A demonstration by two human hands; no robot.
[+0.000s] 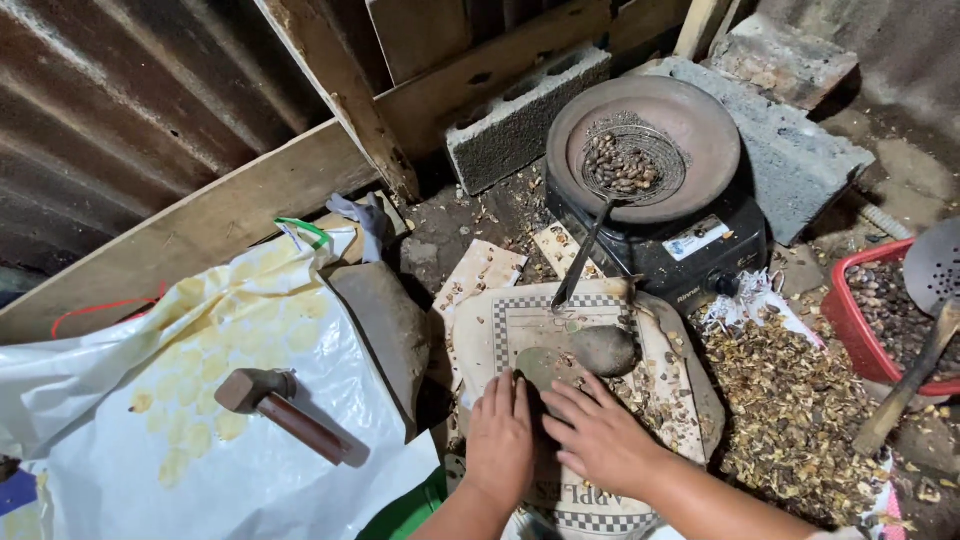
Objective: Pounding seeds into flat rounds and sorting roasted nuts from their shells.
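Both hands lie flat with fingers spread, so neither grip is closed on anything. The left hand [500, 435] and the right hand [600, 430] press side by side on a flat stone slab [545, 365] that rests on a checkered sack [520, 320] on the floor. I cannot tell if a small nut sits under the fingers.

Just past the fingertips lies a round grey stone [605, 350]. It looks heavy, hard and smooth, so it is best held from the top with the whole palm wrapped round it. It will not break, but it could roll.

Broken shells [790, 410] lie in a pile to the right. They look light, dry and crumbly.

Farther back, a black stove [680, 250] holds a round pan [700, 115]. A wire scoop [625, 165] with dark nuts rests in it, its long handle pointing toward the hands. A red basket [850, 320] of nuts stands at the far right, with a holey spoon [935, 270] leaning on it. A hammer [280, 405] lies on a white sack [200, 450] to the left, well apart from the hands.
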